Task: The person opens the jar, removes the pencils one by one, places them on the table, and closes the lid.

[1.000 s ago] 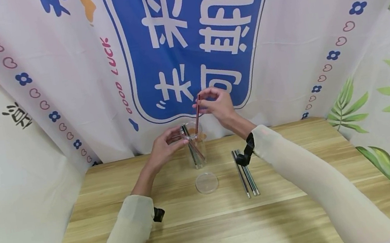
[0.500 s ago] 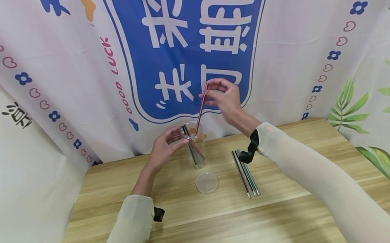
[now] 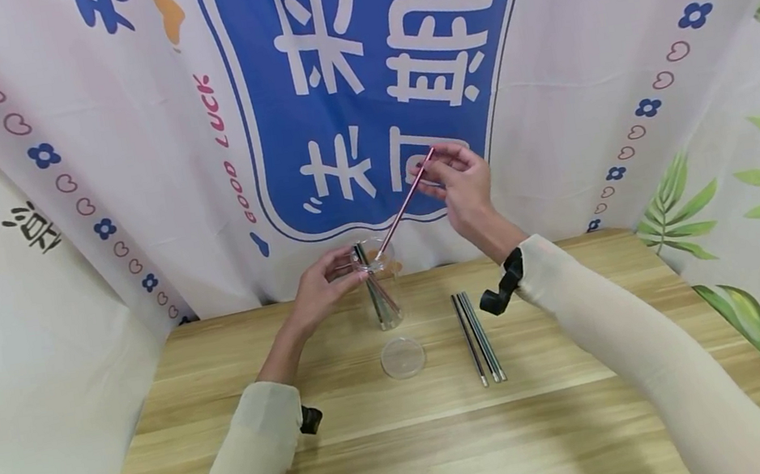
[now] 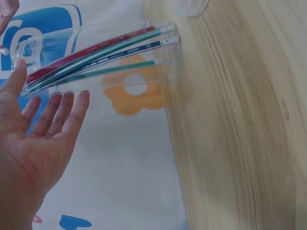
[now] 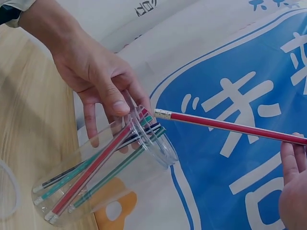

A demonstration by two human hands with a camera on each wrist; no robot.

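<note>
While the left hand grips the jar, the right hand pinches a red pencil slanting eraser-down toward its mouth.

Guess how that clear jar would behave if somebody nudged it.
The jar would probably tip fairly easily, being tall and narrow. Its mouth is uncovered, so the pencils leaning inside could spill out if it fell. Its smooth, glossy wall may also be somewhat slippery.
</note>
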